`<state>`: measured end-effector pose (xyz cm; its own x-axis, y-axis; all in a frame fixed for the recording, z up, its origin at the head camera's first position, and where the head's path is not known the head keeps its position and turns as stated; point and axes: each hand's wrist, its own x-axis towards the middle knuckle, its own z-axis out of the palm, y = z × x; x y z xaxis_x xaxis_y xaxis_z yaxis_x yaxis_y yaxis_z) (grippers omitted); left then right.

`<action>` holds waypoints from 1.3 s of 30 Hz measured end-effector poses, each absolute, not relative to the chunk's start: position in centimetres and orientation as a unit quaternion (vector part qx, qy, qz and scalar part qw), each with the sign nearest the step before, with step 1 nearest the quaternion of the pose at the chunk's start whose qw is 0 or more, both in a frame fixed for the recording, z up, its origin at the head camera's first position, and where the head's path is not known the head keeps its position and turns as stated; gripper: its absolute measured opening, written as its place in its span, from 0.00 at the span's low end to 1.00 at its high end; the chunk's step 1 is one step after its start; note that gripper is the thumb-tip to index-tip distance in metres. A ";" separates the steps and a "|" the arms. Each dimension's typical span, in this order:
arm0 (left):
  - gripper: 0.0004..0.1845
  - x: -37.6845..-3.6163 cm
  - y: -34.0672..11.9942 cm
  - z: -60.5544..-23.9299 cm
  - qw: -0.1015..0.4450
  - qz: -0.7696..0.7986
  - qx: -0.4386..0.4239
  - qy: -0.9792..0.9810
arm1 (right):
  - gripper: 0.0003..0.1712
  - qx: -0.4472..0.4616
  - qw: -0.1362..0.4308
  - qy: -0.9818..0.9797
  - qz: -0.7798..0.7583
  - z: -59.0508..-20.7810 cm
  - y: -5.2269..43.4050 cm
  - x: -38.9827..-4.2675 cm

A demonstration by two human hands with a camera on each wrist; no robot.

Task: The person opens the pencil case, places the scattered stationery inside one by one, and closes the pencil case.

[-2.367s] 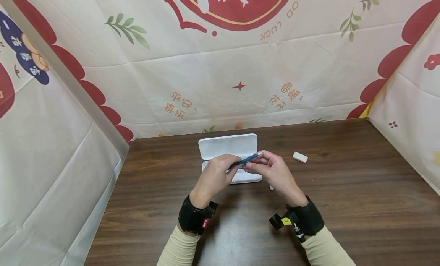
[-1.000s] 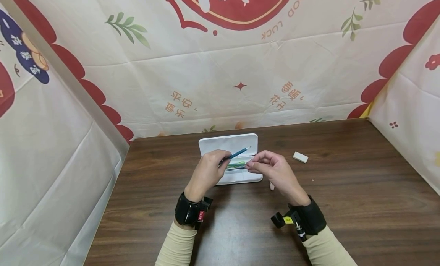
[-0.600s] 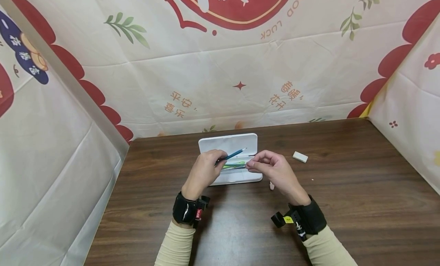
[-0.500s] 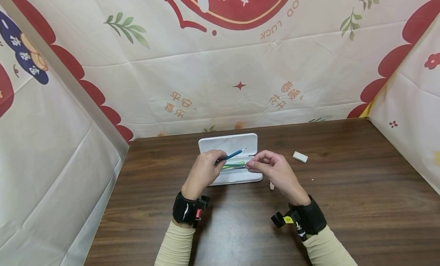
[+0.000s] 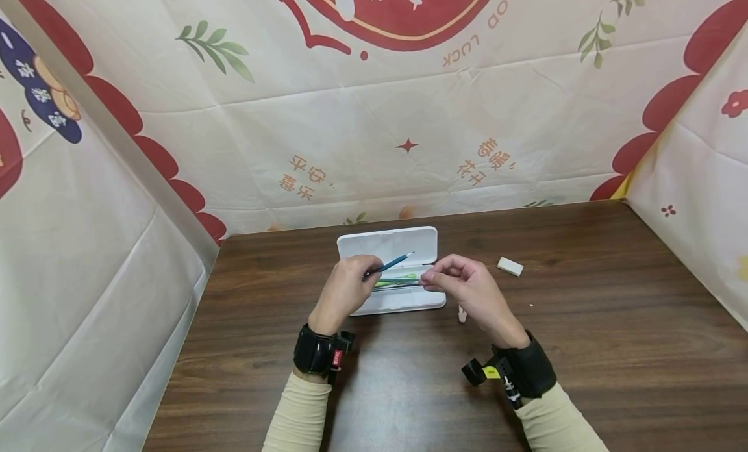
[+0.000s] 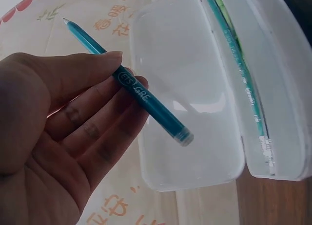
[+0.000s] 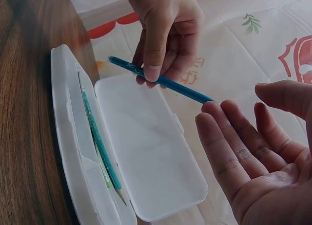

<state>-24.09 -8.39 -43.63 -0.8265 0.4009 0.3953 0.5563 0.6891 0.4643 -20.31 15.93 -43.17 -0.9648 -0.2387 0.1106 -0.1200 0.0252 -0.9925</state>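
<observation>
Even, soft, fairly bright light fills all 3 views, casting only faint shadows on the table (image 5: 584, 322), with pale glare on the case (image 6: 190, 108) lid, wide-angle bending at the head view's edges, and slight softness on the nearest fingers (image 7: 229, 152) in the wrist views.

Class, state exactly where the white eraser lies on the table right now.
In the head view the eraser lies on the table, right of the open case and beyond the right hand, touching neither.

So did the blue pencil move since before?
Yes. The blue pencil, held by the left hand, slid left; its tip now sits over the white case's lid.
</observation>
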 end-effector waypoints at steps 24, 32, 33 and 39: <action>0.04 -25.1 -8.6 -44.8 0.094 -0.295 -0.228 -0.923 | 0.14 -0.119 0.044 0.727 -0.675 -43.0 16.0 -20.5; 0.05 -25.2 -8.6 -45.3 0.085 -0.292 -0.222 -0.927 | 0.14 -0.113 0.041 0.736 -0.666 -43.0 16.2 -20.5; 0.05 -25.2 -8.6 -45.3 0.084 -0.292 -0.221 -0.927 | 0.15 -0.112 0.040 0.738 -0.664 -43.0 16.3 -20.5; 0.05 -25.3 -8.7 -45.5 0.081 -0.293 -0.220 -0.927 | 0.15 -0.105 0.037 0.745 -0.658 -43.0 16.4 -20.5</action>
